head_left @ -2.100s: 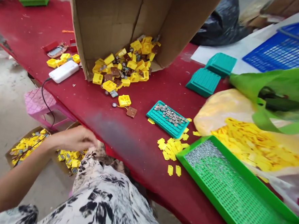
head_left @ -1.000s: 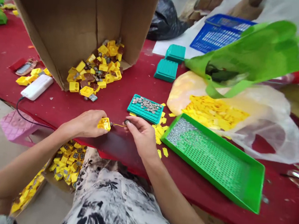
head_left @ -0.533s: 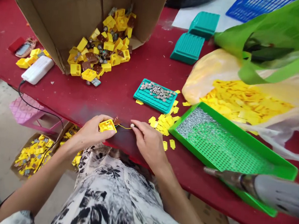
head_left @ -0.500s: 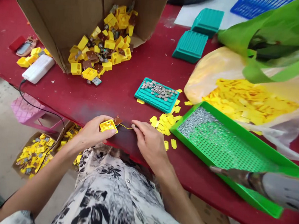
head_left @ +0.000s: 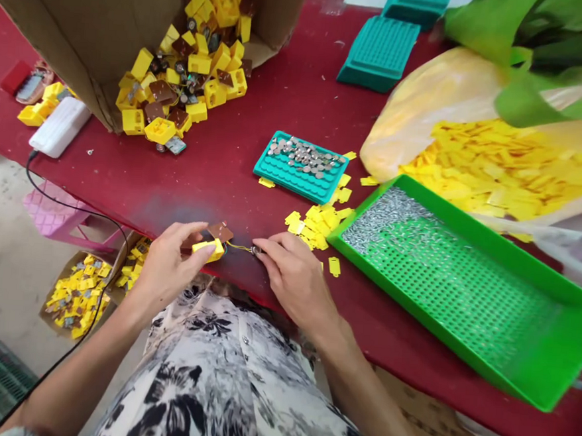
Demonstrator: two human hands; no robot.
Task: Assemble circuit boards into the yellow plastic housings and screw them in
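Observation:
Between the thumb and fingers of my left hand [head_left: 176, 256] is a small yellow plastic case [head_left: 210, 249], held at the table's near edge. A brown square plate [head_left: 221, 232] sits just beyond the case, close to my fingertips. Thin wires [head_left: 240, 247] run from there to a small round metal part [head_left: 255, 249], pinched in my right hand [head_left: 294, 271]. Right of that hand lie loose flat yellow pieces [head_left: 315, 226]. A teal tray [head_left: 299, 169] holding many silvery discs stands beyond both hands.
A cardboard box [head_left: 59, 36] spills yellow cases at the back left, near a white power bank [head_left: 61, 127] with a black cable. At right are a green basket [head_left: 465, 290] of screws and a plastic bag [head_left: 402, 119] of yellow pieces.
My left hand has turned the yellow case over, so its open side no longer faces up. The power tool has gone from view at the right as the camera shifted.

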